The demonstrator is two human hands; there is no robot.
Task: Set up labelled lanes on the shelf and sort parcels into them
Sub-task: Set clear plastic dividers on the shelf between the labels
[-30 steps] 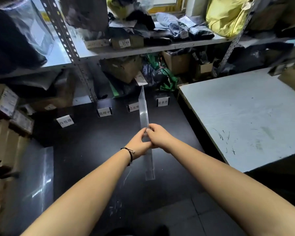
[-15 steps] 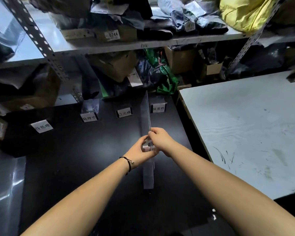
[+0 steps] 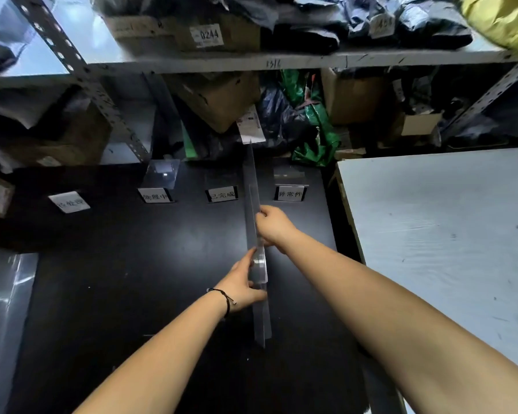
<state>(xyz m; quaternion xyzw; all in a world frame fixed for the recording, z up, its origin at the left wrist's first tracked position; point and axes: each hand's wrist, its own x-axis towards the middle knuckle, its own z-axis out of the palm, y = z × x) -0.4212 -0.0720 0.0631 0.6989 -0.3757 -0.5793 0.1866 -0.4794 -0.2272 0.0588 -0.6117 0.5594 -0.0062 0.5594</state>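
Both hands hold the clear divider (image 3: 249, 180), which stands on edge on the black shelf (image 3: 132, 264). The left hand (image 3: 245, 285) grips it near its close end, fingers and thumb curled round it. The right hand (image 3: 274, 225) pinches its top edge just beyond. Past the hands, the divider runs between a left label (image 3: 222, 194) and a right label (image 3: 290, 193).

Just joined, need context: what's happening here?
A person is standing a clear divider on edge on the black shelf top, between the two rightmost of four label cards. The left hand grips its near part; the right hand pinches it further back. Parcels sit piled on the racks behind.
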